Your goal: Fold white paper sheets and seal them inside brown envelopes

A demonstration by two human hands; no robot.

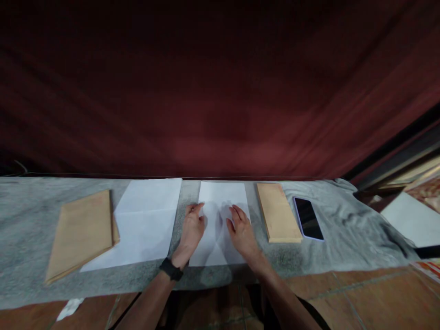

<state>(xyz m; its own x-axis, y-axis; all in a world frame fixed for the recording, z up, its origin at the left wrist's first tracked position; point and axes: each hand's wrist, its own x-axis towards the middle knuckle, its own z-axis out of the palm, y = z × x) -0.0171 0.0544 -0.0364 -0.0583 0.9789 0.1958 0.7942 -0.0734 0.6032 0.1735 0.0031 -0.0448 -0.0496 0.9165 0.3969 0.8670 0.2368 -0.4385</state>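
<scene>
A white sheet of paper (220,247) lies in front of me on the grey cloth. My left hand (192,229), with a black watch on the wrist, is at the sheet's left edge. Its thumb and forefinger are apart, with the other fingers partly curled. Over the sheet's right side is my right hand (241,233), fingers loosely spread and thumb apart. Whether the fingertips press on the paper is hard to tell. Left of my left hand lies a stack of larger white paper (147,224) with a crease across it.
Brown envelopes (82,229) overlap the paper at the left. A neat stack of brown envelopes (278,213) and a phone (308,219) lie to the right. The grey cloth (347,229) ends above a tiled floor (343,293). A dark red curtain (220,114) hangs behind.
</scene>
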